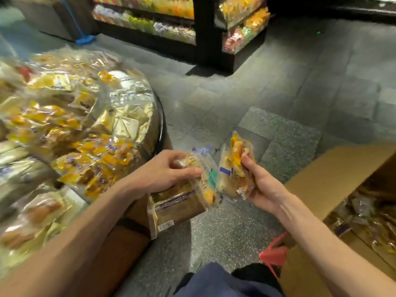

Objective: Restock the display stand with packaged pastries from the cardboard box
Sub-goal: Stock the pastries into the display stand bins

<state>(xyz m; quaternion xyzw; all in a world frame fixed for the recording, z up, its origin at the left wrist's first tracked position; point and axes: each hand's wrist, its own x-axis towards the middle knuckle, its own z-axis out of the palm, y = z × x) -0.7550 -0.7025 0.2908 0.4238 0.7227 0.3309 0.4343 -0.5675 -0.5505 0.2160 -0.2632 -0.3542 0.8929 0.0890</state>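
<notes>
Pastries in clear packets are in both hands, held over the floor in the gap between the display stand and the box. The left hand has its fingers and thumb curled round a small bundle of packets, which hangs below the hand, long axis running down and to the left. The right hand grips a single yellow packet, standing roughly upright with its long axis pointing away from the person. The two hands are close together, and the edges of bundle and packet seem to meet between them.

What matters for the next move is direction. The stand lies to the left of the hands and slightly ahead, its heaped top higher than the bundle's lower end, and the left hand is clearly the nearer one. The box sits to the right and lower, beside the right forearm, with more packets visible inside.

In my judgement the left bundle should go first, lifted and swung leftward over the rim onto the heap. The heap slopes toward the rim there, so a packet laid near the edge could slide off.
</notes>
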